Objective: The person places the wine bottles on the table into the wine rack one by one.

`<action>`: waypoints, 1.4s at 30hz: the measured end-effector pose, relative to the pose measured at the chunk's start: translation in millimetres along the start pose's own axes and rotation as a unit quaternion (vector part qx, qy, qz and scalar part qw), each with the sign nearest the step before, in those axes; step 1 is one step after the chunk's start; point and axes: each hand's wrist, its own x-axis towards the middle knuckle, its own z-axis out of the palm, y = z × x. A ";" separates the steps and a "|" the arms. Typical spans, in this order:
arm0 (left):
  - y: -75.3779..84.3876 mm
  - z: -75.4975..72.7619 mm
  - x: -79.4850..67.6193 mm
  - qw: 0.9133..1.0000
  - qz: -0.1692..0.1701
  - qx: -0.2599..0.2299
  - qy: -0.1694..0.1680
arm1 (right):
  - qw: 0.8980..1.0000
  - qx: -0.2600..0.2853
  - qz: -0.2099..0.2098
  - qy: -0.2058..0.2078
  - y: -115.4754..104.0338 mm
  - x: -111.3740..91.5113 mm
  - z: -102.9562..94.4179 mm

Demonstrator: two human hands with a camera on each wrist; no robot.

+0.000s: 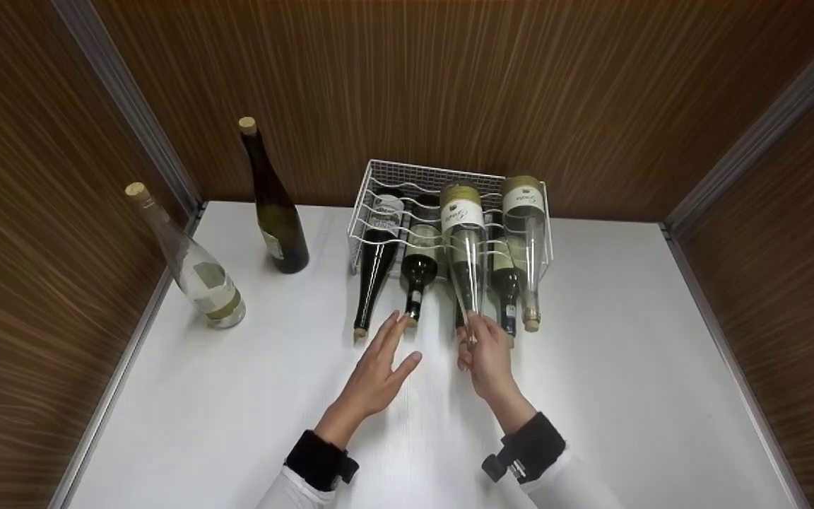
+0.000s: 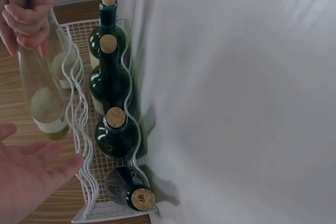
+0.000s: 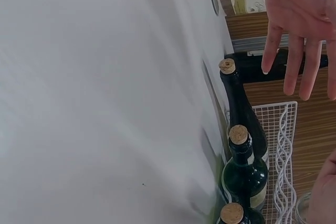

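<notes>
My right hand (image 1: pixel 490 357) grips the neck of a clear glass wine bottle (image 1: pixel 465 247), whose white-and-gold labelled base lies over the top of a white wire rack (image 1: pixel 359 237). In the left wrist view the same hand (image 2: pixel 31 14) curls round that bottle (image 2: pixel 44 90) just below its cork. My left hand (image 1: pixel 373 378) is spread with nothing in it, near the corked end of a dark bottle (image 1: pixel 417 268). Right of the held bottle, a second clear bottle (image 1: pixel 533 240) lies on the rack's top, neck toward me. Below, several dark corked bottles (image 2: pixel 109 85) lie in the rack.
Two corked bottles stand upright on the left: a clear one (image 1: pixel 205 276) and a dark one (image 1: pixel 280 219). Wood-grain panels (image 1: pixel 308 85) close in the white table (image 1: pixel 612 367) at the back and both sides. Bottle necks jut out past the rack's front.
</notes>
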 end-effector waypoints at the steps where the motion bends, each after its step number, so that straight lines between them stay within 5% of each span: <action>1: 0.7 1.2 0.9 1.000 -0.005 -0.007 -0.003 | 1.000 0.001 0.000 0.003 -0.2 1.0 0.2; 24: 4.2 14.7 13.8 0.998 -0.043 -0.039 -0.019 | 0.999 0.033 -0.003 0.015 -2.8 27.8 4.8; 42: 1.0 16.3 12.7 0.998 -0.045 -0.039 -0.027 | 0.988 0.146 0.047 0.000 -7.8 49.0 5.4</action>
